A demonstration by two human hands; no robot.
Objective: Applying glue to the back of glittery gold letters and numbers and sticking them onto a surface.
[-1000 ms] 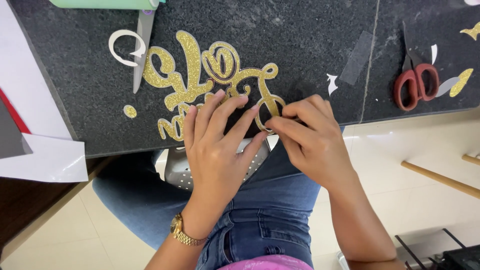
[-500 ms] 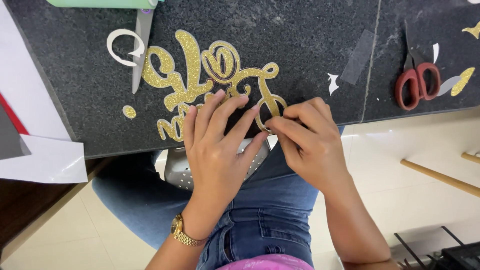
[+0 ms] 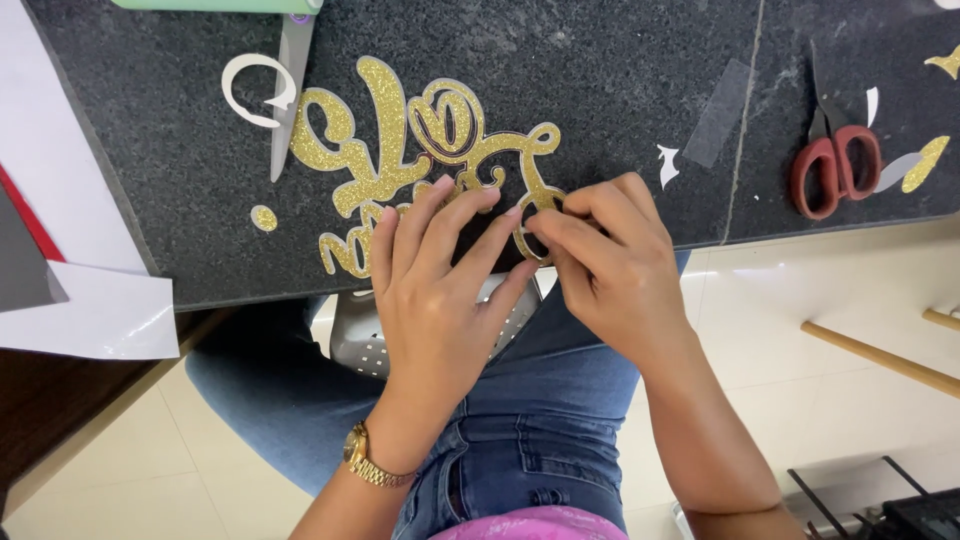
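Head view: right hand [image 3: 610,265] pinches gold glitter lettering [image 3: 400,160], lying lengthwise left-right; left hand [image 3: 440,290] spread.

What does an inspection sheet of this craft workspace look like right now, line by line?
Surface: dark speckled stone counter.
Job's things: gold glitter script cutout flat on the counter.
Clutter: red-handled scissors, white paper scraps, gold offcut, white sheet.
Hands: left hand presses the cutout's lower edge; right hand pinches its end loop.
Cables: nothing seen.
Surroundings: cream tiled floor, wooden stick, perforated stool.
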